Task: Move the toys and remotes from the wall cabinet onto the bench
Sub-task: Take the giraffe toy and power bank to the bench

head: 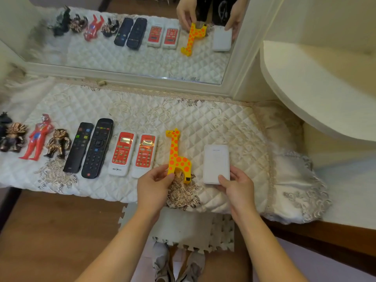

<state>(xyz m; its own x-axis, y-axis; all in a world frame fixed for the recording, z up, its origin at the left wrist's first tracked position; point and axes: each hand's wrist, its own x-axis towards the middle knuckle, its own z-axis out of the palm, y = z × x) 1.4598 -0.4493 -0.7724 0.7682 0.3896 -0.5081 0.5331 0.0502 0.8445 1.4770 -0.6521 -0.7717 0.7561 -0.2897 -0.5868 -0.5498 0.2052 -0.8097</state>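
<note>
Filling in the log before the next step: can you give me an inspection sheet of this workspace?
Surface: bench under a white quilted cover.
Job's things: toy figures, two black remotes, two red-and-white remotes, giraffe and flat white box, in a row along the cover.
Clutter: nothing seen.
Hands: left hand pinches one of the giraffe's legs; right hand holds the box's near end.
Cables: nothing seen.
Surroundings: mirror behind the bench, rounded white shelf at the right, foam mat on the floor.
</note>
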